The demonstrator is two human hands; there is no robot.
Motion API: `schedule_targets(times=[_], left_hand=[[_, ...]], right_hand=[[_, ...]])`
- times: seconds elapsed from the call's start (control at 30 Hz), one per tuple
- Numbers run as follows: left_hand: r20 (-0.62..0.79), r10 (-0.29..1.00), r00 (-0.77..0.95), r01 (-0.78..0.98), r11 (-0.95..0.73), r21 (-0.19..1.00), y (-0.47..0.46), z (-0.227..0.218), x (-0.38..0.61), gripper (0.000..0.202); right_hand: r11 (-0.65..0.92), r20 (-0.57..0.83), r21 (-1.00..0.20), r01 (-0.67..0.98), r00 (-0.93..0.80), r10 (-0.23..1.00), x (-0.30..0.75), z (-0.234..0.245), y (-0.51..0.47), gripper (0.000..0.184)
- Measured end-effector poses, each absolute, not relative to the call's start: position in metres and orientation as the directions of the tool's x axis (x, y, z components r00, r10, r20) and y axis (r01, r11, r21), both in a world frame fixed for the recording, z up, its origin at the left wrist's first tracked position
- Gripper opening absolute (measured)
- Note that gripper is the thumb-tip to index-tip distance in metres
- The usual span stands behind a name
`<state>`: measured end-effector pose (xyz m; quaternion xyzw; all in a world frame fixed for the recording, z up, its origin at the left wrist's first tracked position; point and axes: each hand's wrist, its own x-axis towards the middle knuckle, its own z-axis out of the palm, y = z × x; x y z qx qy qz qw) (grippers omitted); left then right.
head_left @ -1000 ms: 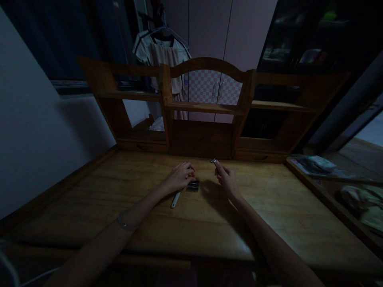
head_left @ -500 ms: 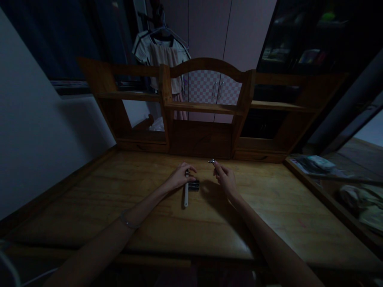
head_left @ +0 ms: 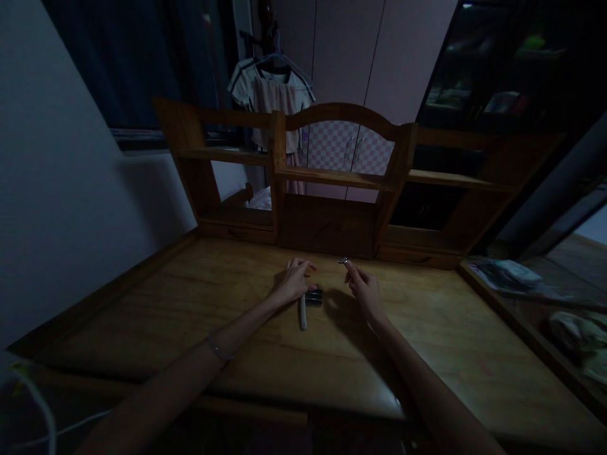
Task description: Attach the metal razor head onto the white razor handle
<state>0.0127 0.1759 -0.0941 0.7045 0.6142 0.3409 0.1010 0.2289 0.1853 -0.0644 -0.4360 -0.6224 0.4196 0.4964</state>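
A slim whitish handle [head_left: 303, 316] lies lengthwise on the wooden desk [head_left: 265, 373]. My left hand [head_left: 293, 282] hovers over or rests on its far end and hides that part. The fingers are curved and spread, thumb apart from the forefinger. Right beside the handle sit several small dark bars [head_left: 313, 297] in a row, with my left thumb tip at their upper edge. A little to the right, above the desk, my right hand [head_left: 364, 287] pinches a small shiny metal piece [head_left: 343, 260] between thumb and fingers. Dim light hides its exact kind.
A wooden shelf unit [head_left: 327, 177] with open compartments stands along the desk's back edge. Papers and a packet [head_left: 509, 273] lie beyond the right side, near crumpled cloth [head_left: 581, 338]. A white cable [head_left: 47, 417] hangs at lower left.
The view has shifted, so everything sits slightly further right. My left hand has slid over the handle's far end and covers more of it. My right hand still holds the metal piece.
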Motion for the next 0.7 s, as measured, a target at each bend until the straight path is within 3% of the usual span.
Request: schedule_targets(times=[0.13, 0.27, 0.33, 0.43, 0.53, 0.7], left_hand=[[0.419, 0.908, 0.003, 0.818, -0.244, 0.522, 0.167, -0.089, 0.01, 0.053], [0.47, 0.881, -0.059, 0.832, -0.217, 0.511, 0.139, -0.071, 0.008, 0.028], [0.428, 0.903, -0.042, 0.861, -0.184, 0.474, 0.119, -0.063, 0.011, 0.031], [0.247, 0.969, 0.014, 0.915, -0.112, 0.388, 0.094, -0.06, 0.016, 0.048], [0.106, 0.99, 0.096, 0.929, -0.127, 0.348, 0.086, -0.063, 0.016, 0.035], [0.057, 0.998, 0.018, 0.955, -0.034, 0.295, 0.111, -0.074, -0.011, 0.029]], right_hand=[[0.314, 0.299, -0.935, 0.164, -0.109, 0.948, 0.23, -0.065, 0.186, 0.052], [0.346, 0.331, -0.917, 0.2, -0.102, 0.938, 0.232, -0.064, 0.185, 0.052], [0.358, 0.345, -0.91, 0.21, -0.097, 0.934, 0.233, -0.062, 0.184, 0.052], [0.382, 0.37, -0.899, 0.216, -0.095, 0.924, 0.233, -0.061, 0.183, 0.051], [0.398, 0.385, -0.888, 0.23, -0.103, 0.917, 0.234, -0.061, 0.182, 0.051], [0.413, 0.399, -0.88, 0.235, -0.106, 0.911, 0.236, -0.064, 0.185, 0.05]])
